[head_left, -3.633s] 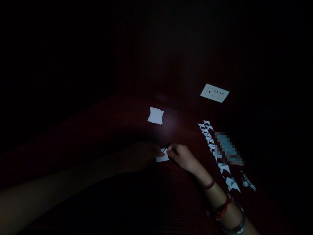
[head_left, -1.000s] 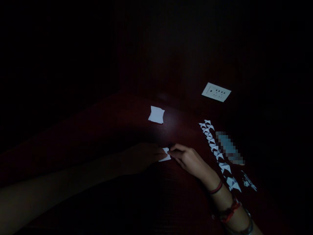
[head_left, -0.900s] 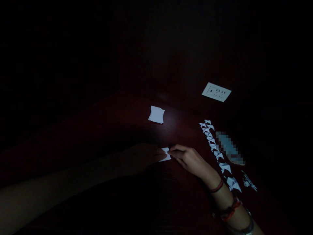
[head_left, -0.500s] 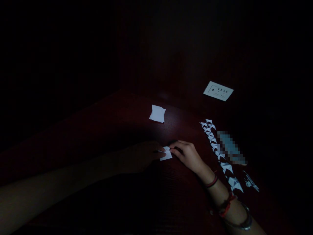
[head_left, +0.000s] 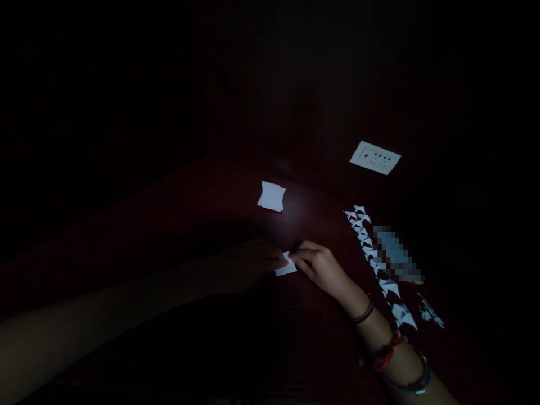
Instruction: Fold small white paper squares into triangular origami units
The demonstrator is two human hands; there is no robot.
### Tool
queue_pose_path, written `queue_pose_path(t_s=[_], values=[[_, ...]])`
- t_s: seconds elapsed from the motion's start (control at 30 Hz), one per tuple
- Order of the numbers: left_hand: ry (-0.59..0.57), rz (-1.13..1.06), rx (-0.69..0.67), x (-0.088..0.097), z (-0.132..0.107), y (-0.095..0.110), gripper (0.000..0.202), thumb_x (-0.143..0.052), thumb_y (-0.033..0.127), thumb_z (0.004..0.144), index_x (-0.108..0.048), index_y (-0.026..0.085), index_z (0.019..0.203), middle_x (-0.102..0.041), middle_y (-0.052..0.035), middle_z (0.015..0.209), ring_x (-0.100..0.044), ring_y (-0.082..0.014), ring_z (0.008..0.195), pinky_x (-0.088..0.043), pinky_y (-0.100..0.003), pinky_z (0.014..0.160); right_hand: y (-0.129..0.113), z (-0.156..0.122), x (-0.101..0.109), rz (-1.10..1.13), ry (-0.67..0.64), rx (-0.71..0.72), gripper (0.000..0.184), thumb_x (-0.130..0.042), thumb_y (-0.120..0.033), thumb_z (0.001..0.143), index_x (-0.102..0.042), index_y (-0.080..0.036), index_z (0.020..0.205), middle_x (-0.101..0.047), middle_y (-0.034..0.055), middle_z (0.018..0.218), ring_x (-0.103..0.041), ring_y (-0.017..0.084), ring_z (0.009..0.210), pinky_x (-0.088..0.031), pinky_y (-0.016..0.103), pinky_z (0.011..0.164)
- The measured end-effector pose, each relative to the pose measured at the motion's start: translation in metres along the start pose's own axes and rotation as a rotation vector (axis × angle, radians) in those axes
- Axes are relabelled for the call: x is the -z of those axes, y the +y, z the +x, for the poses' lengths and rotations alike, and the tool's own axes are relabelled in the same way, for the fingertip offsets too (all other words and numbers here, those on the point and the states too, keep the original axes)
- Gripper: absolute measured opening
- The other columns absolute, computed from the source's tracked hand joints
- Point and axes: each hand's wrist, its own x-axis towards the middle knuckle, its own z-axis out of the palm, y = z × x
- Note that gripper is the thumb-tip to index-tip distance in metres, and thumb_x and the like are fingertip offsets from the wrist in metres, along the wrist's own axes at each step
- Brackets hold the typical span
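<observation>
On a dark reddish-brown wooden table (head_left: pixel 314 222), a shadowed bare left hand (head_left: pixel 253 260) laid its fingertips on the left side of a small white square of folded paper (head_left: pixel 286 270), while the right hand (head_left: pixel 321 266) touched its upper right corner; how firmly either gripped was too dark to tell. Beyond them lay a stack of white paper squares (head_left: pixel 271 197). To the right ran a line of pointed white folded-paper shapes (head_left: pixel 403 316), beside a blurred bluish oblong object (head_left: pixel 396 253) and thin white scraps (head_left: pixel 430 313). A white rectangular socket plate (head_left: pixel 375 158) showed behind
</observation>
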Motion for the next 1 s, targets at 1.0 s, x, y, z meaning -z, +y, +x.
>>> queue_pose_path(t_s=[1.0], values=[[-0.003,-0.024,0.061,-0.01,0.0,-0.005,0.044,-0.047,0.01,0.079,-0.043,0.022,0.121,-0.05,-0.0047,0.12,-0.05,-0.0208,0.1,-0.037,-0.033,0.085,-0.003,-0.004,0.012,-0.316,-0.135,0.161,0.027,-0.044,-0.013,0.083,-0.061,-0.02,0.102,-0.062,0.0029,0.1,-0.058,0.014,0.087,-0.045,0.025,0.081]])
